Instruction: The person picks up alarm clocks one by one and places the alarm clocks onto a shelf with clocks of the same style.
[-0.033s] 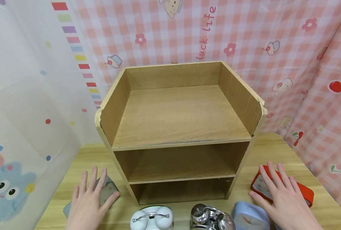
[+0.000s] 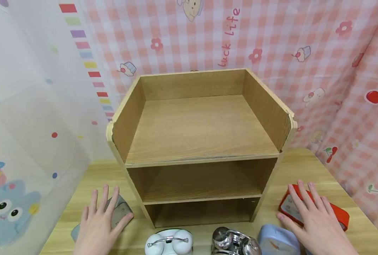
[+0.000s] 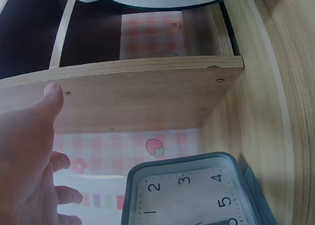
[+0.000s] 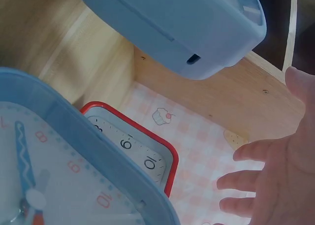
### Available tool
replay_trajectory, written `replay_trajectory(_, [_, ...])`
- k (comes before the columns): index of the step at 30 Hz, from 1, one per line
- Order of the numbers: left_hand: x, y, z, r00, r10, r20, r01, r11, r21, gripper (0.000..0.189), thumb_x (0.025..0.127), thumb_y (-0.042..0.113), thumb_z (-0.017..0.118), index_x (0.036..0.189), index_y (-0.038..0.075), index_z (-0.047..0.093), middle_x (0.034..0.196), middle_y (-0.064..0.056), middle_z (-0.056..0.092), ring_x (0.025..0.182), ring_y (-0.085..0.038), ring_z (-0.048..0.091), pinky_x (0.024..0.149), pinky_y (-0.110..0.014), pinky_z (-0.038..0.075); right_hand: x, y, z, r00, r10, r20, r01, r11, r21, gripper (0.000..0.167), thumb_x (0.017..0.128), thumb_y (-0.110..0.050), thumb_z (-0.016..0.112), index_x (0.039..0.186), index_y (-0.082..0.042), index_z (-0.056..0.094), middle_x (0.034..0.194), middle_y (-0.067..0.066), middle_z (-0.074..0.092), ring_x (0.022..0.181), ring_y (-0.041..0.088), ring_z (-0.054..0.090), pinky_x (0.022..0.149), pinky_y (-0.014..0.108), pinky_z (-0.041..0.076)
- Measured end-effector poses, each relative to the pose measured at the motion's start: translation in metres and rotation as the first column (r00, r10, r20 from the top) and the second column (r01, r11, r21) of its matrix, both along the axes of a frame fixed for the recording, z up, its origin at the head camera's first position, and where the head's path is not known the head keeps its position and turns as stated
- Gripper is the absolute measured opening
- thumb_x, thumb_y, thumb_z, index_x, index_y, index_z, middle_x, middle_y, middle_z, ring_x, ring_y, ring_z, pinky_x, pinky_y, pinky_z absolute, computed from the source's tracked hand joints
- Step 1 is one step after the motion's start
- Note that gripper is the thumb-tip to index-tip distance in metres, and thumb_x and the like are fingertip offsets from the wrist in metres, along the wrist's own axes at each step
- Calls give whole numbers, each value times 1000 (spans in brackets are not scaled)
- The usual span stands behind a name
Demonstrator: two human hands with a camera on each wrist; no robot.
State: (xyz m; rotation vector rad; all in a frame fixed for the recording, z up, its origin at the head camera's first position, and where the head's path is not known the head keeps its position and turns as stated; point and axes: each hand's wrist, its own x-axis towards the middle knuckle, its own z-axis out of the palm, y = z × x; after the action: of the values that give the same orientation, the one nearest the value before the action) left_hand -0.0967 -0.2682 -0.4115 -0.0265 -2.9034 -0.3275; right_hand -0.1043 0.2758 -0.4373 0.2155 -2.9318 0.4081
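Observation:
My left hand (image 2: 95, 226) has its fingers spread, palm down, in front of a grey-blue clock (image 2: 122, 214) left of the wooden shelf (image 2: 195, 127). In the left wrist view a gap shows between that hand and the clock's numbered face (image 3: 172, 195). On the other side, my right hand (image 2: 319, 226) is likewise spread, covering part of a red-rimmed clock (image 2: 338, 212) in the head view. Its fingers (image 4: 251, 180) hold nothing in the right wrist view. Beside it stands a light blue clock (image 2: 276, 241); another blue clock (image 4: 74, 112) looms close to the right wrist camera.
A white twin-bell alarm clock (image 2: 168, 244) and a silver twin-bell one (image 2: 222, 239) stand before the shelf, cut off by the frame's lower edge. The shelf has a walled top and two lower compartments. Patterned cloth (image 2: 208, 39) hangs behind the wooden table (image 2: 103, 170).

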Motion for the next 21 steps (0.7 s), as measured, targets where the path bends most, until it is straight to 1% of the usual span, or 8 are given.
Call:
replay_trajectory(3, [4, -1, -1, 1000, 0, -25, 1, 1000, 25, 93, 98, 64, 61, 168, 15, 25, 174, -27, 22, 160, -54, 14, 114, -80, 24, -1, -2, -1, 1000, 9, 5, -9, 1000, -7, 97, 99, -62, 61, 169, -11, 18, 175, 26, 15, 164, 50, -2, 128, 72, -7])
replay_trajectory(6, [6, 0, -1, 996, -17, -87, 24, 997, 77, 91, 98, 58, 65, 169, 16, 24, 175, -24, 21, 162, -51, 13, 115, -79, 25, 0, -3, -2, 999, 28, -18, -29, 999, -21, 96, 100, -59, 63, 170, -13, 17, 174, 26, 18, 165, 48, -2, 130, 66, -13])
replay_trajectory(8, [6, 0, 0, 990, -36, -133, 52, 992, 114, 90, 99, 52, 67, 169, 17, 22, 176, -22, 20, 164, -48, 12, 116, -78, 25, 1, -4, -3, 997, 48, -63, -50, 998, -28, 94, 99, -55, 66, 169, -13, 19, 173, 27, 22, 166, 44, -2, 133, 58, -17])
replay_trajectory(11, [7, 0, 2, 977, -69, -202, 106, 978, 177, 88, 101, 42, 67, 170, 19, 19, 176, -20, 19, 165, -44, 11, 123, -74, 22, 4, -6, -5, 989, 84, -121, -87, 996, -20, 91, 99, -50, 69, 168, -13, 24, 171, 27, 28, 168, 35, -6, 133, 38, -23])
replay_trajectory(13, [8, 0, 5, 962, -83, -260, 145, 963, 228, 86, 102, 35, 68, 170, 20, 18, 177, -18, 20, 166, -39, 12, 132, -62, 17, 5, -6, -5, 983, 109, -151, -113, 994, -16, 89, 98, -47, 70, 167, -11, 28, 170, 27, 31, 169, 30, -6, 131, 27, -23])
replay_trajectory(15, [8, 2, 10, 942, -94, -322, 188, 943, 275, 84, 102, 29, 68, 170, 22, 19, 176, -16, 22, 168, -28, 12, 137, -41, 12, 6, -8, -5, 978, 129, -165, -134, 991, -20, 88, 97, -46, 71, 167, -12, 29, 170, 26, 32, 169, 24, -6, 128, 18, -23])
replay_trajectory(18, [6, 5, 18, 903, -101, -418, 259, 905, 339, 77, 105, 26, 64, 169, 22, 22, 175, -14, 26, 165, -4, 14, 129, -12, 9, 9, -12, -6, 968, 159, -192, -170, 985, -40, 89, 96, -43, 74, 167, -14, 30, 170, 24, 33, 169, 15, -6, 124, 10, -20])
replay_trajectory(21, [4, 8, 26, 861, -113, -496, 336, 858, 388, 68, 109, 29, 57, 168, 20, 25, 174, -13, 30, 158, 10, 21, 123, -3, 16, 12, -18, -7, 954, 187, -235, -208, 976, -67, 89, 93, -40, 78, 166, -16, 33, 169, 20, 37, 165, -1, -7, 121, 6, -17])
